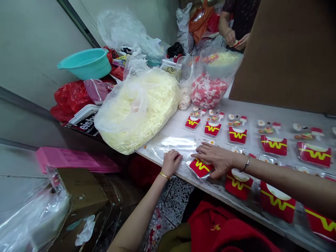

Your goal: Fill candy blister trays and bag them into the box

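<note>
My left hand point(172, 162) is at the table's front edge with its fingers curled together. It is next to a sheet of clear plastic film point(170, 142) lying flat; what the fingers pinch, if anything, is hidden. My right hand point(216, 156) spans a clear plastic tray with a red fries box point(200, 168) marked by a yellow zigzag, fingers over its top and thumb at its near right side. The hand covers part of that tray. Similar trays point(237, 134) lie in rows to the right, with small egg-like and other food-shaped pieces above the red boxes.
A big bag of pale yellow pieces point(139, 108) lies at the table's left end. Behind the trays stands a bag of pink-and-white pieces point(208, 89). A brown board point(286, 56) rises at the back right. Beyond it, another person's hands point(237, 39) hold a small item.
</note>
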{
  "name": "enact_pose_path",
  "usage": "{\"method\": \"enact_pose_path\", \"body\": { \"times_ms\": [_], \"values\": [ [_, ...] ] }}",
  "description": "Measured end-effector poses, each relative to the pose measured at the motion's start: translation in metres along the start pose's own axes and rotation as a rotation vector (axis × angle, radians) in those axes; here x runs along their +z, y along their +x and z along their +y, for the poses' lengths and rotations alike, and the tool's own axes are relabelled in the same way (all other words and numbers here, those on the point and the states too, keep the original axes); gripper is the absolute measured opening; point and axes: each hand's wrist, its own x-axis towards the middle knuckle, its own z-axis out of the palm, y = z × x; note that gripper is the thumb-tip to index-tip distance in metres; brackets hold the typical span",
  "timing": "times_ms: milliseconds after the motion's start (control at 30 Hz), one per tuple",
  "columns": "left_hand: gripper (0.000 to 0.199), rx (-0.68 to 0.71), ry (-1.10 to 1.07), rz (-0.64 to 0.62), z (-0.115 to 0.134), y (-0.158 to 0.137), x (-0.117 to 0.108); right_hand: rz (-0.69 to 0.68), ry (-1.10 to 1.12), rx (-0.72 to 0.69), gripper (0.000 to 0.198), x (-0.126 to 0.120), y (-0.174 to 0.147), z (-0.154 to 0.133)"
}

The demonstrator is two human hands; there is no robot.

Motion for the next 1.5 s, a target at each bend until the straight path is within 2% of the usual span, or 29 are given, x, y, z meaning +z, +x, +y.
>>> {"method": "enact_pose_path", "body": {
  "times_ms": [100, 200, 333, 467, 633, 667, 767, 833, 1033, 1167, 1300, 1500],
  "values": [
    [0.019, -0.021, -0.033, 0.004, -0.002, -0.004, -0.001, 0.074, -0.024, 0.056, 0.092, 0.000, 0.004, 0.004],
    [0.022, -0.054, -0.166, 0.017, -0.006, -0.004, -0.001, 0.052, -0.060, 0.062, 0.090, 0.006, 0.010, 0.005],
    [0.027, -0.076, -0.303, 0.044, -0.005, 0.000, -0.004, 0.025, -0.089, 0.094, 0.099, 0.015, 0.019, 0.001],
    [0.026, -0.006, -0.153, 0.061, 0.005, 0.001, -0.010, 0.041, -0.115, 0.146, 0.106, 0.017, 0.029, -0.005],
    [0.019, 0.076, 0.011, 0.085, 0.018, -0.007, -0.014, 0.040, -0.143, 0.212, 0.094, 0.018, 0.041, -0.009],
    [0.023, 0.080, 0.018, 0.102, 0.020, -0.009, -0.014, 0.039, -0.143, 0.222, 0.093, 0.020, 0.043, -0.009],
    [0.050, 0.068, 0.083, 0.107, 0.024, -0.016, -0.011, 0.047, -0.146, 0.230, 0.098, 0.025, 0.044, -0.009],
    [0.056, 0.050, 0.156, 0.080, 0.027, -0.017, -0.006, 0.046, -0.148, 0.214, 0.103, 0.027, 0.044, -0.009],
    [0.041, 0.010, 0.297, 0.106, 0.030, -0.017, -0.004, 0.034, -0.159, 0.227, 0.096, 0.030, 0.046, -0.011],
    [0.012, -0.142, 0.473, 0.133, 0.025, -0.027, -0.017, 0.054, -0.149, 0.241, 0.093, 0.032, 0.048, -0.013],
    [0.022, -0.125, 0.476, 0.046, 0.019, -0.036, -0.023, 0.067, -0.158, 0.275, 0.095, 0.033, 0.051, -0.015],
    [0.017, -0.101, 0.318, -0.052, 0.023, -0.037, -0.027, 0.050, -0.182, 0.386, 0.089, 0.031, 0.057, -0.014]
  ]
}}
